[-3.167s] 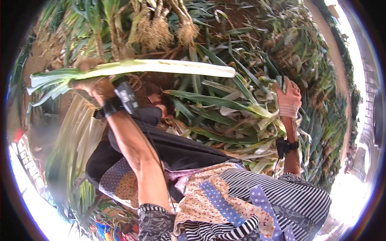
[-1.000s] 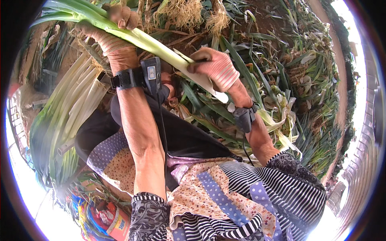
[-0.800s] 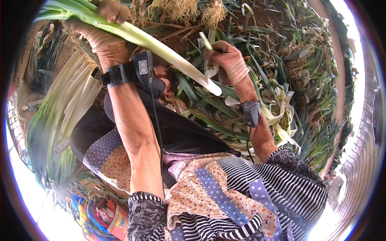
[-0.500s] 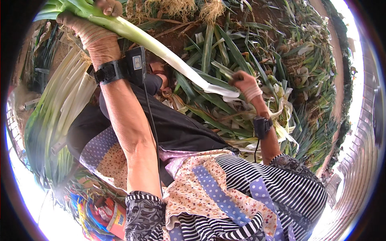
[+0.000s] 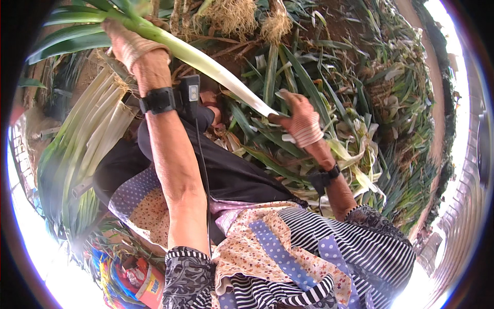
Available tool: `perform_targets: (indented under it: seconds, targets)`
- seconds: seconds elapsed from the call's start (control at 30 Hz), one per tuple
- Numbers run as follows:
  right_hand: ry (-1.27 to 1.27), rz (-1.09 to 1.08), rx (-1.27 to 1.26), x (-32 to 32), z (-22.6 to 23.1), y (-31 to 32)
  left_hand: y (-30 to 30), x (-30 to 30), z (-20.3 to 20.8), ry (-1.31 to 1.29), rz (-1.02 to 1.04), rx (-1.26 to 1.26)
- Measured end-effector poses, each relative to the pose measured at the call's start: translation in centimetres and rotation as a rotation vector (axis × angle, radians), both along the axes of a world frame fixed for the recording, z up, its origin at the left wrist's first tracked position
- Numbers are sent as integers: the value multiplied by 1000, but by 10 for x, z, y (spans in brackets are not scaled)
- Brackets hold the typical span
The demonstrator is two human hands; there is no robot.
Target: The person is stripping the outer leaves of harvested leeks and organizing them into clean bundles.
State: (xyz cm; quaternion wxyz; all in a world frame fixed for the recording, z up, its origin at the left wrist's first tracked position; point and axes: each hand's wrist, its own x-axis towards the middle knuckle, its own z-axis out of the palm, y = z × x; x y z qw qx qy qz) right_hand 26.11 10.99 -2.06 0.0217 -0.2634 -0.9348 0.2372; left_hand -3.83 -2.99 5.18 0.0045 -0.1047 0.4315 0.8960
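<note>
- Nearest, at six o'clock from the middle of the view, spreads a patchwork apron (image 5: 272, 242) in florals, dots and stripes; at seven o'clock a reddish bucket (image 5: 153, 289) shows beside it.
- Above the apron, dark trousers (image 5: 242, 172) cover the bent legs.
- Out at half past ten, the left hand (image 5: 135, 47) is clamped round the green end of a leek (image 5: 206, 63), just below where its leaves fan out.
- That leek slants from eleven o'clock down toward the middle, white end lowest. Its shaft looks smooth and pale and no roots show at the tip, so I judge the peeling there well along; the green leaves remain long, some running off the rim.
- At two o'clock the right hand (image 5: 302, 121) has its fingers apart, thumb just beside the white tip; whether they touch, I cannot tell. Its palm grips nothing that I can see.
- At three o'clock lie loose pale leaf strips (image 5: 360, 159).
- At nine o'clock rests a row of leeks (image 5: 85, 126), white shafts side by side, apparently cleaned already.
- Farther, at twelve o'clock, rooted stalks (image 5: 231, 19) wear bushy roots, evidently not yet trimmed.
- Farthest, toward half past two, lies a broad heap of green leaves (image 5: 406, 103).
</note>
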Motion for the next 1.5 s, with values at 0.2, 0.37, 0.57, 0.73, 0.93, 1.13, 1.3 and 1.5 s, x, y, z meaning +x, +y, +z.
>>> perform_targets:
  seconds: [0.2,0.37,0.57,0.73,0.93,1.13,1.3,1.5]
  targets:
    - [-70,-77,-70,-39,-9,-16,9,2,-6,-124,-48,229]
    - [20,-31,-46,-18,6,-21,2,1,0,-62,-157,386]
    - [-16,-16,-87,-13,32,-34,-27,-8,6,164,-251,587]
    - [59,194,145,-23,36,-36,-79,-9,18,250,-162,682]
    - [342,736,580,-82,47,-39,-181,-25,68,325,-8,592]
    - [460,709,318,-221,67,-122,-325,-17,128,296,358,302]
    - [316,882,205,-326,54,-199,-444,-38,111,304,564,259]
    - [108,1103,252,-403,-16,-238,-504,-33,16,-344,910,11]
